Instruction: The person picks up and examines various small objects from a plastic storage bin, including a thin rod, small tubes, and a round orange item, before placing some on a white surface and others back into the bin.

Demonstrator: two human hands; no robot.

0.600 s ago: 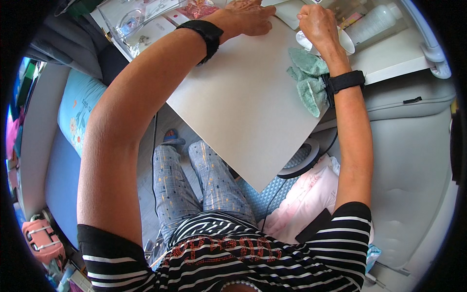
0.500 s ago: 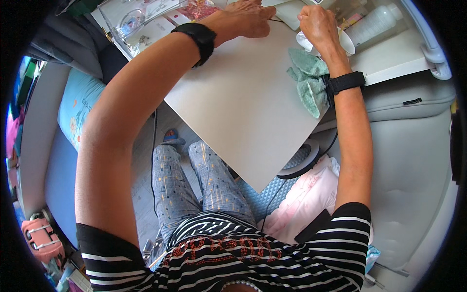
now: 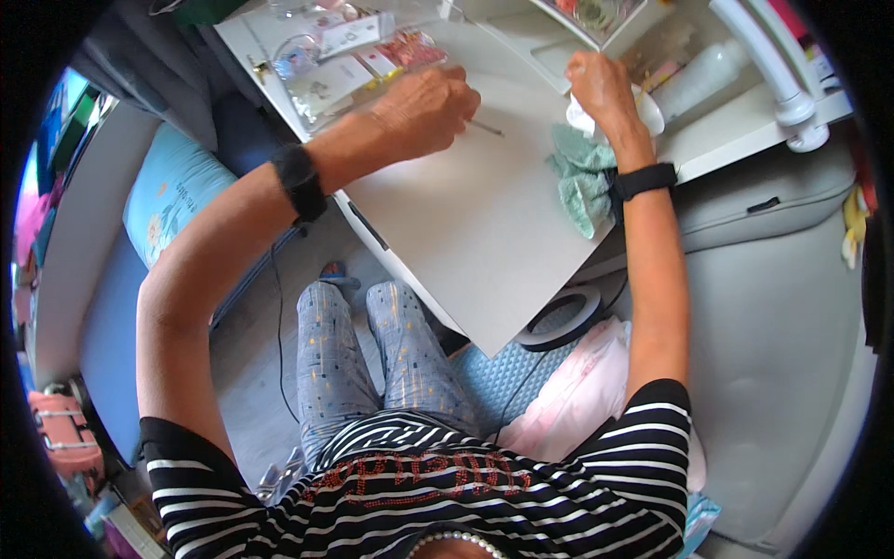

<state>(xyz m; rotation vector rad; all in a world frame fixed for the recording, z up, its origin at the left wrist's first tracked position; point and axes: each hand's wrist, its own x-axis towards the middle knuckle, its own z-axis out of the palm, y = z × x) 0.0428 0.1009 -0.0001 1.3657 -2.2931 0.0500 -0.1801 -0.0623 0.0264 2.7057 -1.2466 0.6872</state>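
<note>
Pale worktop [image 3: 466, 242]: thin stick [image 3: 488, 128] left of green cloth [image 3: 584, 197].
I judge it light, stiff, best pinched mid-length; left hand [image 3: 428, 110] closed round it, right hand [image 3: 601, 91] curled beyond cloth, hold unclear.

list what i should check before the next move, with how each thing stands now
1. Thin rod in the left hand: ok, it sticks out from the curled fingers.
2. Right hand grip: cannot tell, the fingers are curled and hide whatever they may hold.
3. White cup upright: cannot tell, the right hand partly covers it.
4. Green cloth well away from the right wristband: not ok, it lies right beside it.
5. Packet of reddish pieces in view: ok, just beyond the left hand.
</note>
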